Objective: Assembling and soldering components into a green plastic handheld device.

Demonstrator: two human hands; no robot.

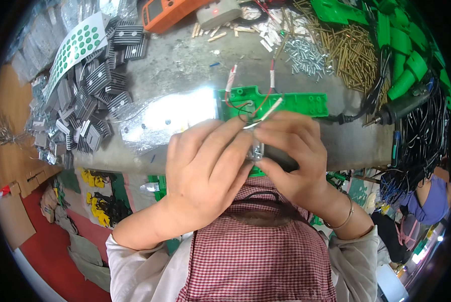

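Note:
My left hand [205, 163] and my right hand [297, 151] meet at the table's near edge. Both have their fingers closed round a small silvery metal part [256, 151], mostly covered by the fingers. A white-sleeved wire [269, 111] rises by the right fingertips. Just beyond the hands lies an open green plastic housing half [298, 103], with a black cable [343, 119] leaving its right end. Red and black wires with white sleeves [231, 79] stand up from the housing. Left of it, a bright metal plate [185, 108] reflects strong light.
Finned grey metal blocks [97, 78] pile up at left beside a sheet of green round stickers [77, 48]. An orange meter [167, 14], silver screws [306, 58] and brass-coloured rods [353, 50] lie far back. A dark power screwdriver [406, 105] rests at right near black cables [426, 136].

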